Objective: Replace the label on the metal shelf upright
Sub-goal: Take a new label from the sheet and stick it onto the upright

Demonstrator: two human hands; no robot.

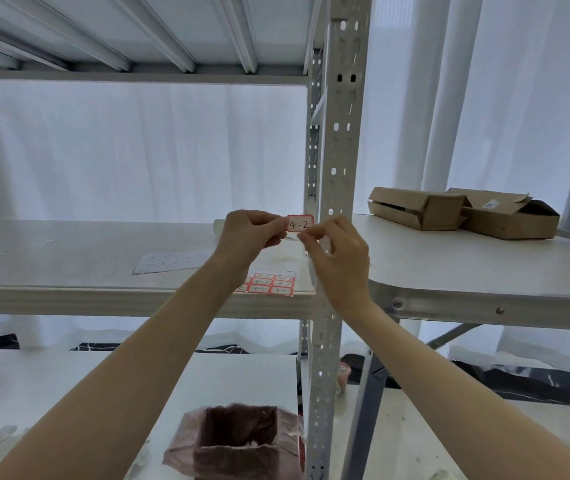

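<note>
A small white label [300, 223] with a red border and "4-2" written on it is held in the air just left of the perforated grey metal upright [340, 140]. My left hand [254, 235] pinches its left edge. My right hand [340, 259] pinches its lower right corner, fingertips right in front of the upright. A sheet of similar red-bordered labels [271, 285] lies on the shelf board [68, 258] below my hands, at its front right corner.
A blank backing sheet [172, 262] lies on the shelf. Two open cardboard boxes [418, 207] [508, 216] sit on a white table [484, 271] to the right. A small bin lined with a pink bag [238, 441] stands on the lower shelf.
</note>
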